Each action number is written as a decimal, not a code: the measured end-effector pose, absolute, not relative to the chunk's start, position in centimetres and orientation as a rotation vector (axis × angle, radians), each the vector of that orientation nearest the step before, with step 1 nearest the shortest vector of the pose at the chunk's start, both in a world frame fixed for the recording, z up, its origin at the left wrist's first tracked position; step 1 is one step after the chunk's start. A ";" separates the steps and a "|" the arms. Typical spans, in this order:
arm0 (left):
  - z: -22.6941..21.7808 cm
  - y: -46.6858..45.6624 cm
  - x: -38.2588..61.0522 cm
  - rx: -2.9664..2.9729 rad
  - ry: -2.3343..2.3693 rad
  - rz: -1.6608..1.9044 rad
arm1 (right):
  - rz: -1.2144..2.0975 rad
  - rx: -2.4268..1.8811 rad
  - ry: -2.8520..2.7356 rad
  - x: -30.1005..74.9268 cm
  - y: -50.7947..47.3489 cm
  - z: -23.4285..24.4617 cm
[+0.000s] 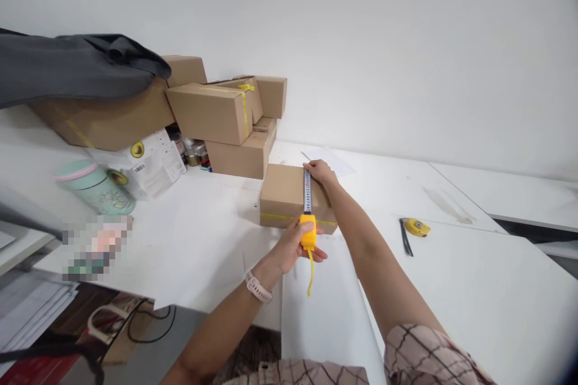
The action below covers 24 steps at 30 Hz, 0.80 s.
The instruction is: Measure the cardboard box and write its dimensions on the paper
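Note:
A brown cardboard box (282,186) with a yellow stripe along its front side lies on the white table in front of me. My left hand (293,246) is closed around a yellow tape measure (308,233), just at the box's near edge; a yellow strap hangs from its case. The pulled-out blade (307,192) runs across the box's top from near edge to far edge. At the far edge my right hand (321,171) pinches the blade's end, its fingertips partly hidden.
A second yellow tape measure (416,227) with a black strap lies to the right. Stacked cardboard boxes (212,111) stand at the back left, with a dark cloth (76,69) over some. A mint tumbler (93,186) leans at left. Paper (327,159) lies behind the box.

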<state>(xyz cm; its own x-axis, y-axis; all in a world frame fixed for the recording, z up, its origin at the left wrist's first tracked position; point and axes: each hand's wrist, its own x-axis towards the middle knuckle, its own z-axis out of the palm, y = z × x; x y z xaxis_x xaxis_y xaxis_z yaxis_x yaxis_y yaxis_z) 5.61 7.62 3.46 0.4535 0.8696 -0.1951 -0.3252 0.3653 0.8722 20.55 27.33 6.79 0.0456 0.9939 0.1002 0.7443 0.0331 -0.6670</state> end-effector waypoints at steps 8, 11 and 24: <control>3.1 3.4 2.0 1.131 0.556 0.699 | 0.602 -1.256 -1.556 24.9 22.6 10.0; 1.6 1.1 0.6 1.149 0.587 0.615 | 0.525 -1.213 -1.494 26.6 15.8 9.1; -0.5 -1.2 -0.5 1.169 0.704 0.758 | 0.906 -1.208 -1.713 20.8 1.0 -0.7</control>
